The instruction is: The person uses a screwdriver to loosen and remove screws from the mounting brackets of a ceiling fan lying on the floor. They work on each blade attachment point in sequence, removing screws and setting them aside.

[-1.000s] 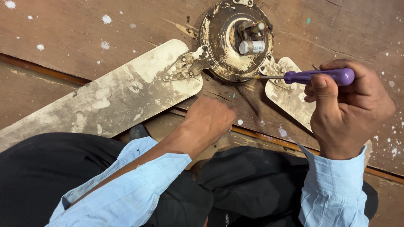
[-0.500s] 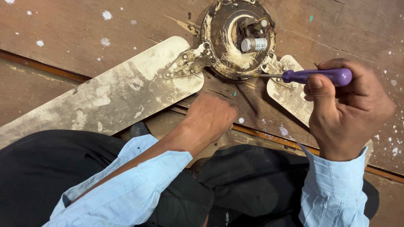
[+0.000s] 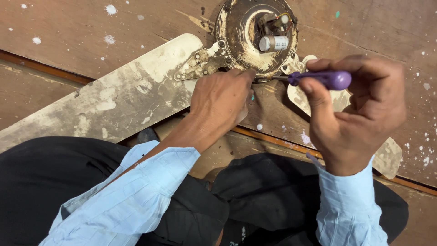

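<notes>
Ceiling fan motor (image 3: 255,38): it lies on the wooden floor (image 3: 91,27) at the top centre of the view, open side up. The round housing is dirty and worn. Inside it sit a small white cylinder (image 3: 273,43) and a few thin wires.

Two blades are attached to the housing. The long blade (image 3: 109,102) runs out to the left and down, flat on the floor, and is fixed by a metal bracket (image 3: 200,64) with several screws. Its pale surface is stained and scuffed. The second blade (image 3: 387,157) runs out to the lower right and is largely hidden behind the right hand.

Right hand (image 3: 357,111): closed around the purple handle of a screwdriver (image 3: 321,79), with the thumb laid along the handle. The tool lies nearly level. Its metal shaft points left and meets the lower rim of the housing. The tip itself cannot be made out.

Left hand (image 3: 221,100): loosely curled, back of the hand up, fingertips touching the lower rim of the housing just beside the screwdriver shaft. Whether it pinches any small part cannot be determined, as the fingertips are turned away from the camera.

Both arms wear light blue sleeves (image 3: 132,196). Dark trousers (image 3: 45,182) fill the lower part of the view, close to the fan. The floor is brown board, flecked with white paint spots.
</notes>
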